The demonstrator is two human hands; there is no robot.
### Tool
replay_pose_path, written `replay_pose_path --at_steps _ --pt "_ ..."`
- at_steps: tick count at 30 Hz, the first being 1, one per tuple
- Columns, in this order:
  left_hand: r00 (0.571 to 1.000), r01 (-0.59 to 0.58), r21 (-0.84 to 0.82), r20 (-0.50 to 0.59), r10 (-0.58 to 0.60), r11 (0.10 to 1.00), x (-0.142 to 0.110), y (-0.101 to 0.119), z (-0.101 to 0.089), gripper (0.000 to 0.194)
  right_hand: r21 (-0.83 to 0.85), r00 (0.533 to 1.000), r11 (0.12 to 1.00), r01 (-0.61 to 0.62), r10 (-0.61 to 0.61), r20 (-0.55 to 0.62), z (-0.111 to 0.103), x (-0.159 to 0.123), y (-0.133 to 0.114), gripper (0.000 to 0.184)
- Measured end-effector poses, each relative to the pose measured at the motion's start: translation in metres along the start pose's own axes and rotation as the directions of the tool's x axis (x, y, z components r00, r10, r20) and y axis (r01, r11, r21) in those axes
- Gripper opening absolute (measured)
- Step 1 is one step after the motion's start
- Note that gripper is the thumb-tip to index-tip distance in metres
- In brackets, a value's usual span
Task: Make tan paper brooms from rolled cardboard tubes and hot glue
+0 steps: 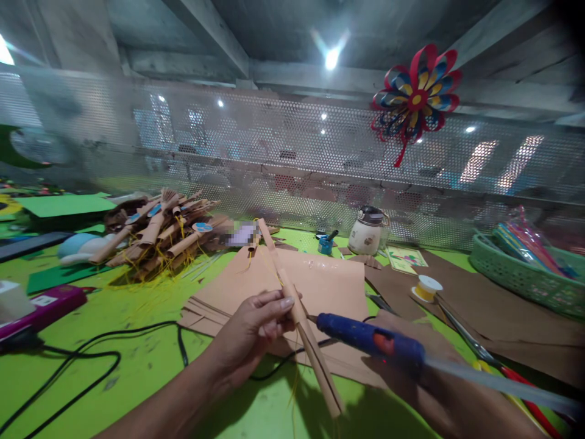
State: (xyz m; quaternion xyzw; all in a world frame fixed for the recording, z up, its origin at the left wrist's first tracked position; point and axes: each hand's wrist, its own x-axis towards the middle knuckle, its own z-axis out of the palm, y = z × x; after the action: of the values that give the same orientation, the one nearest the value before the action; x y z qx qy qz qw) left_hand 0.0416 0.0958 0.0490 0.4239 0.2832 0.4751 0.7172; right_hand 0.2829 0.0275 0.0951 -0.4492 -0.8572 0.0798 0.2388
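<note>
My left hand (256, 323) pinches a rolled brown paper tube (321, 372) between thumb and fingers. The tube slants from upper left to lower right, and a thin yellow string hangs by it. Blue and slim, a hot glue gun (351, 332) is in my right hand (402, 381), whose fingers are mostly hidden behind it. The gun's nozzle points left and is at the side of the tube, close to my left fingers; I cannot tell if it touches. A translucent glue stick (484, 379) juts out of its back. Under both hands lie stacked brown paper sheets (333, 280).
A pile of finished paper rolls (169, 238) with yellow strings stands left. A black cable (123, 332) and purple power strip (46, 311) lie near it. Rightward are a yellow thread spool (427, 288), scissors (475, 347), a green basket (516, 277) and a jug (366, 231).
</note>
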Motion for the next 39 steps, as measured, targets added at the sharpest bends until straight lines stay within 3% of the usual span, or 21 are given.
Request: replay_pose_path --at_steps 4,10,15,22,28,33,39 --pt "1.0 0.006 -0.001 -0.003 -0.006 1.0 0.0 0.0 0.001 0.012 0.006 0.999 1.0 -0.022 0.022 -0.031 0.003 -0.002 0.0 0.018" --pt "1.0 0.017 -0.013 -0.005 -0.017 1.0 -0.001 -0.002 0.002 0.011 -0.077 0.984 0.997 0.02 -0.033 -0.172 0.009 -0.006 0.005 0.019" --pt "0.999 0.025 -0.02 -0.026 -0.025 1.0 0.0 -0.003 0.001 0.009 -0.021 0.989 1.0 0.004 -0.007 -0.146 0.007 -0.002 0.001 0.026" --pt "0.996 0.039 -0.052 -0.073 -0.043 0.998 0.0 0.001 0.001 0.01 0.056 0.999 0.997 -0.044 0.044 0.011 0.001 0.005 -0.005 0.018" --pt "0.984 -0.002 -0.067 -0.177 -0.01 0.998 0.003 0.003 -0.003 0.009 0.083 0.998 0.996 -0.016 0.021 -0.056 -0.006 0.003 -0.004 0.017" --pt "0.988 -0.003 -0.017 -0.156 0.0 1.0 0.005 0.003 -0.004 0.014 -0.017 0.961 0.995 -0.1 0.092 -0.262 0.005 0.008 0.02 0.015" --pt "0.994 0.014 0.047 -0.105 -0.009 0.999 0.002 0.001 -0.001 0.016 -0.098 0.921 0.966 -0.237 0.192 -0.339 0.039 0.027 0.062 0.005"
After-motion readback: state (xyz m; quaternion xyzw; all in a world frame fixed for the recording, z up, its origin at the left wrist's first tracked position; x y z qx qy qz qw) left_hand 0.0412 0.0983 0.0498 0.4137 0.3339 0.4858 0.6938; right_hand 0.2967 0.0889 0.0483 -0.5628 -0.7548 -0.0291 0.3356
